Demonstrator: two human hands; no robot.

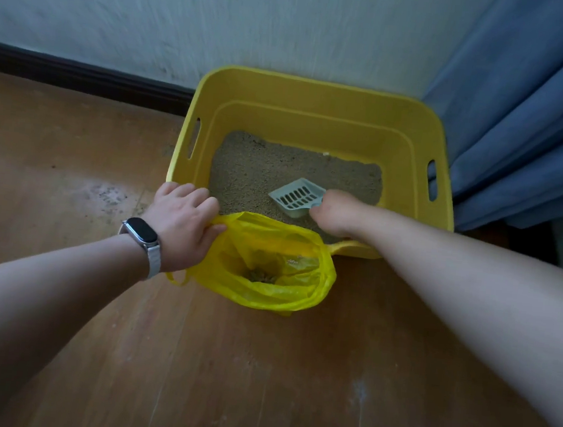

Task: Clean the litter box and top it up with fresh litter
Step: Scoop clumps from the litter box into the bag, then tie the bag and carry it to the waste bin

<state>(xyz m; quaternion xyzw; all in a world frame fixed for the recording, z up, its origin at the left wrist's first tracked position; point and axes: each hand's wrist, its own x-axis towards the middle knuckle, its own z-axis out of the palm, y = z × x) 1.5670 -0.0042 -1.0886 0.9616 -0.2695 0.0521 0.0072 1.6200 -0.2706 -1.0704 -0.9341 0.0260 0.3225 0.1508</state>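
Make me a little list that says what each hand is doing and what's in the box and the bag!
left hand: gripping the edge of the yellow plastic bag, holding it open
right hand: holding the slotted litter scoop
scoop: inside the box, just above the litter, looks empty
litter box: yellow, with a low layer of tan litter
bag: on the wooden floor against the box's near side, some scooped clumps at its bottom

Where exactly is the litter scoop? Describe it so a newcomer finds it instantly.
Find the yellow litter box against the wall. Inside, near its front edge, the right hand holds the scoop over the litter. It is the only pale grey, slotted thing there.
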